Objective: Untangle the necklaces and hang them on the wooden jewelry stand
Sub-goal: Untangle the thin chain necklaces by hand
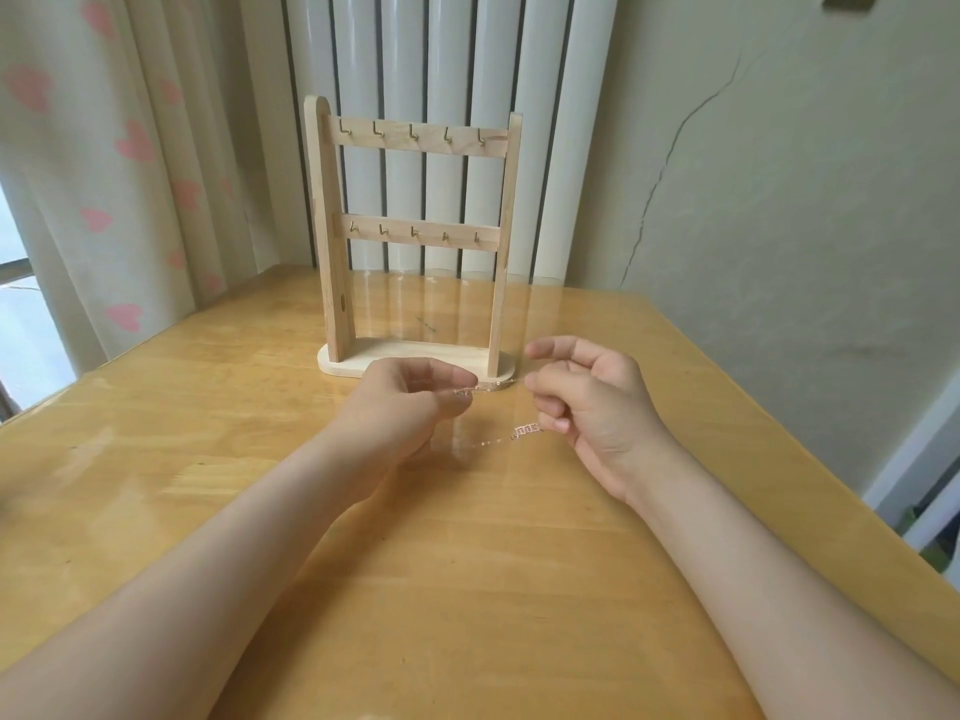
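A thin gold necklace chain stretches between my two hands just above the table. My left hand pinches one end between thumb and fingers. My right hand pinches the other end with curled fingers. A lower strand with a small rectangular link pendant hangs from my right hand toward the left. The wooden jewelry stand stands upright just behind my hands, with two crossbars of small gold hooks; nothing hangs on any hook.
The wooden table has a glossy top; its right edge runs diagonally at the right. A white radiator and a cracked wall are behind the stand. A heart-patterned curtain hangs at the left.
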Demonstrator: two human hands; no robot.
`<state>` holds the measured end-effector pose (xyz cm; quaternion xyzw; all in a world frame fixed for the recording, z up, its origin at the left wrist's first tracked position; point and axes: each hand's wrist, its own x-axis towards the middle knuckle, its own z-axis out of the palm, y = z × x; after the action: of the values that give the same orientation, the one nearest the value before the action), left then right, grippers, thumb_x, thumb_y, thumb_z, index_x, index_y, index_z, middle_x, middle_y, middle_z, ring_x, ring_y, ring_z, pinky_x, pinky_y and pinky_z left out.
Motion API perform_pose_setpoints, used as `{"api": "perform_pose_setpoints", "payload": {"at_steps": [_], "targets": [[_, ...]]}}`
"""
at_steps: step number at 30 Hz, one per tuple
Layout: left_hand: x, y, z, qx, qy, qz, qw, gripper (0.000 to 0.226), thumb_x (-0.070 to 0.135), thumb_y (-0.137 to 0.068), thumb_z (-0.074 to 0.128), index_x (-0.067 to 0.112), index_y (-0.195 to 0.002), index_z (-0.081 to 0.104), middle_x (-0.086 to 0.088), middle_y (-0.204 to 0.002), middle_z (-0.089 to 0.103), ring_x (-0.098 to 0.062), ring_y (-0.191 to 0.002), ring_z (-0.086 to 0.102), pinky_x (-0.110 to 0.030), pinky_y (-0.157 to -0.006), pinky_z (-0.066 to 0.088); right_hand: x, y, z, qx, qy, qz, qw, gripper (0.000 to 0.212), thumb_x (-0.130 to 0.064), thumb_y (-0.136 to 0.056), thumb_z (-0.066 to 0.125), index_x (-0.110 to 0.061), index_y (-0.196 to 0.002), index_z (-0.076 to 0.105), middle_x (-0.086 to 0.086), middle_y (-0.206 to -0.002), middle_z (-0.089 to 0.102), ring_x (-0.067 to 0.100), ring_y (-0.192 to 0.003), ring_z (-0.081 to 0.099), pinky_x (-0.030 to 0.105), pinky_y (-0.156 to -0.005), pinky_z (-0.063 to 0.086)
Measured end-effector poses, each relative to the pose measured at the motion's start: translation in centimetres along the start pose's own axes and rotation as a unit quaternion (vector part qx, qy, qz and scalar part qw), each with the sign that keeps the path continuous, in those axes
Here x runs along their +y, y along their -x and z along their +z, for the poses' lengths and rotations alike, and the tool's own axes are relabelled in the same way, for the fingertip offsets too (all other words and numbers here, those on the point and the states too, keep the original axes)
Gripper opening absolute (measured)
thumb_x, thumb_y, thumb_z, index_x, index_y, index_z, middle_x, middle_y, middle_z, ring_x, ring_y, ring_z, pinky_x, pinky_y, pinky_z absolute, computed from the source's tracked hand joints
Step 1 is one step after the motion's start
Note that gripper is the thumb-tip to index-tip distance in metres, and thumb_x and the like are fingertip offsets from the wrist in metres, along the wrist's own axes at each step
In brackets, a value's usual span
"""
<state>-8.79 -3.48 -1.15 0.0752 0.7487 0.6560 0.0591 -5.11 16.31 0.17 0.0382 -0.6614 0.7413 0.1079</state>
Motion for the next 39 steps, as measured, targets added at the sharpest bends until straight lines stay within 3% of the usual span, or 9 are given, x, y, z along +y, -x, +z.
{"api": "perform_pose_setpoints", "payload": {"at_steps": [4,7,9,12,16,20,23,27,39], "targets": [[0.0,0.1,-0.3,0.039,-0.030,0.054,0.997,0.026,-0.002,-0.091,0.079,0.021,-0.103,0.081,0.003,-0.105,0.077,-0.007,-0.053,0.055,-0.022,-0.052,0.048,0.5,-0.1,0.0,0.027,0.147,-0.009,0.989,0.021,0.005,-0.088,0.070,-0.011,-0.098,0.080,0.001,-0.055,0.036,0.018,-0.052,0.036,0.028,-0.047,0.043],[0.2,0.3,-0.4,0.042,-0.031,0.086,0.995,0.035,-0.005,-0.086,0.081,0.026,-0.102,0.081,-0.002,-0.111,0.076,-0.010,-0.061,0.063,-0.023,-0.058,0.052,0.9,-0.1,-0.4,0.020,0.341,-0.073,0.937,0.008,-0.019,-0.092,0.080,-0.026,-0.089,0.082,-0.013,-0.044,0.036,0.010,-0.045,0.039,0.025,-0.053,0.049],[0.3,0.5,-0.4,0.044,-0.027,0.098,0.994,0.037,-0.006,-0.087,0.079,0.028,-0.102,0.081,-0.013,-0.094,0.075,-0.018,-0.066,0.063,-0.024,-0.057,0.052,1.2,-0.2,-0.3,0.009,0.405,-0.108,0.908,0.009,-0.025,-0.095,0.078,-0.029,-0.087,0.080,-0.012,-0.041,0.036,0.008,-0.044,0.039,0.018,-0.051,0.036],[0.4,0.6,-0.4,0.066,-0.050,0.115,0.990,0.043,-0.009,-0.087,0.067,0.030,-0.103,0.079,-0.004,-0.061,0.062,-0.018,-0.055,0.054,-0.022,-0.049,0.045,1.5,-0.3,-0.1,0.016,0.428,-0.110,0.897,0.013,-0.022,-0.103,0.066,-0.022,-0.092,0.072,-0.010,-0.042,0.050,0.007,-0.044,0.054,0.020,-0.059,0.045],[0.1,0.4,-0.4,0.092,-0.106,0.121,0.983,0.029,0.003,-0.093,0.070,0.029,-0.100,0.079,0.007,-0.054,0.063,-0.013,-0.046,0.052,-0.022,-0.046,0.044,1.4,-0.3,0.3,0.035,0.340,-0.054,0.938,0.016,-0.020,-0.110,0.051,-0.017,-0.098,0.061,0.001,-0.060,0.066,0.012,-0.042,0.056,0.026,-0.050,0.046],[0.2,0.5,-0.3,0.085,-0.102,0.120,0.984,0.012,0.014,-0.096,0.075,0.025,-0.096,0.081,0.008,-0.091,0.074,0.000,-0.049,0.058,-0.019,-0.047,0.046,0.9,-0.5,0.2,0.047,0.135,0.010,0.990,0.016,-0.011,-0.109,0.051,-0.007,-0.097,0.061,0.005,-0.066,0.057,0.019,-0.053,0.056,0.031,-0.045,0.045],[0.2,0.4,-0.2,0.070,-0.094,0.098,0.988,0.011,0.018,-0.097,0.075,0.023,-0.091,0.083,0.001,-0.089,0.073,-0.005,-0.057,0.059,-0.019,-0.049,0.047,0.5,-0.5,0.0,0.036,0.080,0.024,0.996,0.014,-0.006,-0.105,0.056,-0.006,-0.093,0.064,0.006,-0.067,0.053,0.021,-0.055,0.053,0.032,-0.044,0.042],[0.2,0.5,-0.1,0.024,-0.100,0.069,0.992,0.017,0.025,-0.097,0.077,0.011,-0.089,0.083,-0.014,-0.091,0.077,-0.008,-0.055,0.052,-0.017,-0.047,0.041,0.2,-0.3,0.2,0.024,0.039,0.033,0.998,0.012,-0.008,-0.103,0.057,-0.009,-0.092,0.062,0.004,-0.067,0.049,0.019,-0.054,0.046,0.029,-0.045,0.033],[0.6,0.3,-0.3,0.032,-0.006,0.058,0.998,0.017,0.023,-0.097,0.073,0.008,-0.097,0.081,0.011,-0.086,0.074,-0.004,-0.051,0.048,-0.026,-0.060,0.041,0.0,0.0,0.2,-0.007,0.060,0.048,0.997,0.012,-0.014,-0.102,0.063,-0.014,-0.091,0.064,-0.007,-0.063,0.035,0.012,-0.057,0.029,0.025,-0.045,0.025]]}}
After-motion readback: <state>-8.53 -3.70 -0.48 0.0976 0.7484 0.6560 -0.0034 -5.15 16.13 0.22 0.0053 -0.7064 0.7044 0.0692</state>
